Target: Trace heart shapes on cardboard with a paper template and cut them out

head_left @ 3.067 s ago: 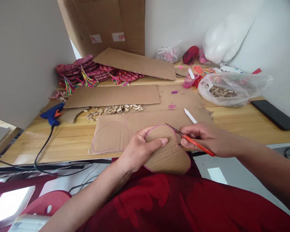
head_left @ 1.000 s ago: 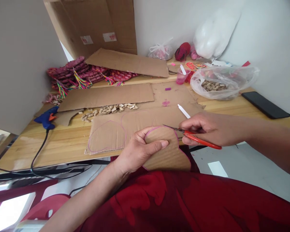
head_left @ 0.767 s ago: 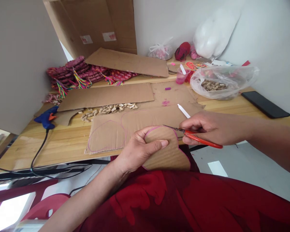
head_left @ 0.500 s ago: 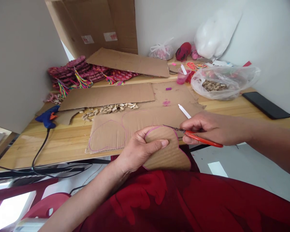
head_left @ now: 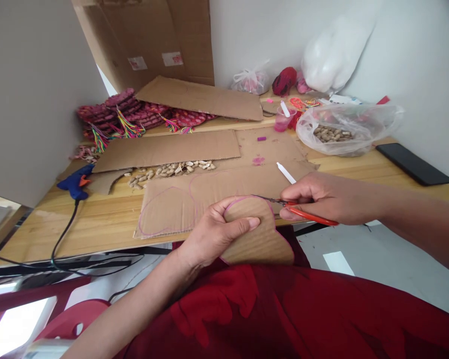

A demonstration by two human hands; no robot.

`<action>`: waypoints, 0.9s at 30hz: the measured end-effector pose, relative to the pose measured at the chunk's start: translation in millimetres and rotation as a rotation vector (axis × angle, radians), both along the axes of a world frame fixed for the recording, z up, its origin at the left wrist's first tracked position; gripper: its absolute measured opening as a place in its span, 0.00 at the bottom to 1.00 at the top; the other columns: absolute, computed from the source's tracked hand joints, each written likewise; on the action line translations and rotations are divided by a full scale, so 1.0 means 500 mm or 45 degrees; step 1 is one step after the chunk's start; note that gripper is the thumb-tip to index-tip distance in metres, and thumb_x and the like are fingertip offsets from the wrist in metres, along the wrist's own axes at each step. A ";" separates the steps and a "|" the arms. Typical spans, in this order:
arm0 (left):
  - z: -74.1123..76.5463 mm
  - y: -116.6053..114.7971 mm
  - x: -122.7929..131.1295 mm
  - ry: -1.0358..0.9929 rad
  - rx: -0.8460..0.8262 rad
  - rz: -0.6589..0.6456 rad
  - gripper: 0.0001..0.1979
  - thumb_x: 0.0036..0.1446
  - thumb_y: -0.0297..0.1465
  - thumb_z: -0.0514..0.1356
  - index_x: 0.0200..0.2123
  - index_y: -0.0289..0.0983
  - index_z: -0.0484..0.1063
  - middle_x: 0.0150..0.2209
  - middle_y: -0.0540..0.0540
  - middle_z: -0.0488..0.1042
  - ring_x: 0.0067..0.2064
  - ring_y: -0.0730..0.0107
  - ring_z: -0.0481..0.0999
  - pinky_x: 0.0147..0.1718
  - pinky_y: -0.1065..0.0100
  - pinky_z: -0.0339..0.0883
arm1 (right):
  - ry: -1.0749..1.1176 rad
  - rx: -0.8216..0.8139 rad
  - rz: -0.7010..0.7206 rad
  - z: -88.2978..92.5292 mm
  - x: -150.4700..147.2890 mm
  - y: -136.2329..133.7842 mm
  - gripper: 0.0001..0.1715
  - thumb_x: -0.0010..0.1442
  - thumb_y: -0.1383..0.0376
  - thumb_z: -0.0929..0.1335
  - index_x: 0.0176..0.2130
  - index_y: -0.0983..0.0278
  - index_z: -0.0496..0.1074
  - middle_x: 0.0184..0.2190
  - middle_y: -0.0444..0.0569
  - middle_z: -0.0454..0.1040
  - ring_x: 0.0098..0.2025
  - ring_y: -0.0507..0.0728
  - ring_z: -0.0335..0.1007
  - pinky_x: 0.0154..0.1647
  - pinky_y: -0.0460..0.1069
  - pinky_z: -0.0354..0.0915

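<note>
My left hand (head_left: 224, 229) grips a curved, heart-like cardboard piece (head_left: 260, 242) edged with a purple line, thumb on top and fingers underneath. In my right hand (head_left: 314, 197) is a pair of scissors (head_left: 310, 215) with red-orange handles. Their dark blades lie along the top edge of the cardboard piece. Behind it on the table is a cardboard sheet (head_left: 168, 212) with purple outlines drawn on it. A white pen-like stick (head_left: 286, 173) lies just beyond my right hand.
A blue glue gun (head_left: 75, 183) with a cord lies at the left. Peanuts (head_left: 164, 171) sit by another cardboard strip (head_left: 168, 149). At the right are a plastic bag of peanuts (head_left: 331, 133), a pink cup (head_left: 283, 122) and a phone (head_left: 413, 163). Tasselled maroon pieces (head_left: 123, 112) are stacked at the back.
My right hand and the scissors have shifted very slightly, with the handles a little closer together. The left hand keeps its grip on the cardboard piece. The whole view has moved a touch.
</note>
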State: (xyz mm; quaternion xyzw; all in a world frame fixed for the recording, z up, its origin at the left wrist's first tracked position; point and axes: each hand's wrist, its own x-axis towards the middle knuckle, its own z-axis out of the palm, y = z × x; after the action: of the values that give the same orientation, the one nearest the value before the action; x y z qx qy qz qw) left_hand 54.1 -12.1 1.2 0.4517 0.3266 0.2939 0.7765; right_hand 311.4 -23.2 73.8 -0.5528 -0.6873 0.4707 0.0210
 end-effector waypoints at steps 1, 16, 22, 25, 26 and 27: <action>0.000 0.001 0.000 0.004 0.003 0.000 0.18 0.52 0.35 0.77 0.47 0.44 0.83 0.42 0.51 0.85 0.41 0.73 0.80 0.42 0.73 0.72 | -0.007 0.013 -0.004 0.000 0.000 0.001 0.36 0.56 0.40 0.74 0.23 0.61 0.56 0.20 0.39 0.51 0.22 0.48 0.45 0.21 0.47 0.42; -0.018 0.020 0.005 -0.111 0.004 0.355 0.23 0.47 0.31 0.78 0.47 0.43 0.80 0.39 0.51 0.79 0.40 0.72 0.77 0.44 0.69 0.71 | 0.549 -0.037 -0.439 -0.073 -0.010 -0.016 0.31 0.55 0.41 0.76 0.28 0.62 0.67 0.23 0.42 0.67 0.26 0.49 0.59 0.27 0.48 0.55; -0.021 0.023 0.002 -0.124 0.066 0.410 0.24 0.47 0.31 0.77 0.48 0.44 0.78 0.40 0.52 0.77 0.40 0.72 0.75 0.42 0.71 0.70 | 0.623 0.074 -0.533 -0.082 -0.007 -0.016 0.30 0.53 0.43 0.78 0.26 0.61 0.66 0.23 0.41 0.66 0.27 0.50 0.62 0.30 0.49 0.63; -0.022 0.024 0.002 -0.143 0.115 0.427 0.27 0.48 0.30 0.77 0.51 0.46 0.77 0.42 0.52 0.77 0.41 0.72 0.74 0.42 0.71 0.70 | 0.705 0.037 -0.556 -0.078 -0.016 -0.016 0.30 0.51 0.45 0.80 0.25 0.61 0.65 0.23 0.40 0.65 0.26 0.49 0.59 0.31 0.49 0.66; -0.022 0.025 0.002 -0.146 0.128 0.430 0.29 0.48 0.30 0.77 0.53 0.46 0.76 0.42 0.52 0.77 0.41 0.72 0.74 0.42 0.71 0.70 | 0.730 0.015 -0.567 -0.077 -0.019 -0.016 0.30 0.49 0.46 0.81 0.25 0.61 0.66 0.23 0.40 0.65 0.27 0.49 0.60 0.31 0.49 0.67; -0.022 0.025 0.002 -0.149 0.141 0.433 0.30 0.48 0.30 0.77 0.55 0.47 0.76 0.42 0.51 0.76 0.41 0.72 0.74 0.42 0.71 0.71 | 0.749 -0.007 -0.578 -0.077 -0.021 -0.016 0.29 0.48 0.47 0.82 0.26 0.61 0.67 0.24 0.40 0.65 0.27 0.49 0.61 0.32 0.49 0.67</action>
State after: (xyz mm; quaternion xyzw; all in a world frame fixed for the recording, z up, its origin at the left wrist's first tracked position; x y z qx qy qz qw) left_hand 55.2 0.4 -9.8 0.4142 0.3360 0.4640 0.7072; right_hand 301.0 -31.1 35.3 -0.5323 -0.5105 0.5947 0.3200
